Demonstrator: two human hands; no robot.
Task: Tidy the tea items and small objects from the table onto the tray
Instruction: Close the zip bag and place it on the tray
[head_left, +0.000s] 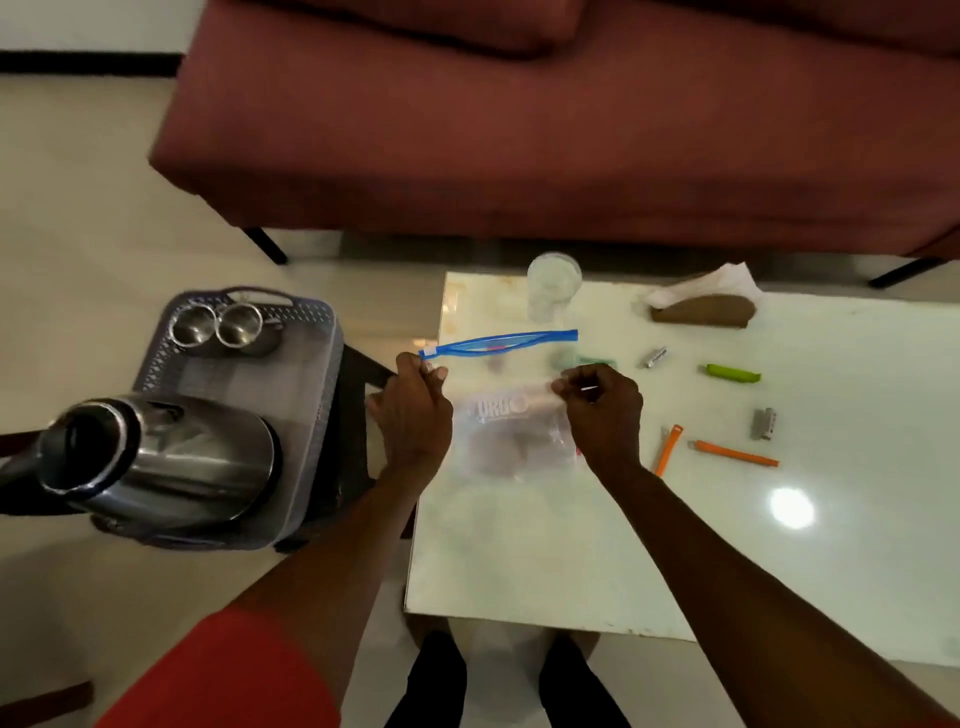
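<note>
A clear zip bag (511, 415) with a blue zipper strip hangs open over the white table (675, 545). My left hand (413, 410) pinches the bag's left top corner. My right hand (605, 405) holds the bag's right side and a small thin object between its fingertips. On the table lie a small battery (655, 357), a green clip (732, 373), two orange clips (735, 453), a small metal piece (763, 423) and a clear glass (553, 286). The grey tray (306, 374) on the left holds a steel kettle (156, 457) and two steel cups (215, 323).
A tissue holder (704, 306) with white tissues stands at the table's far side. A dark red sofa (545, 119) fills the background. The tray rests on a dark stool beside the table's left edge. My legs and feet show below the table's near edge.
</note>
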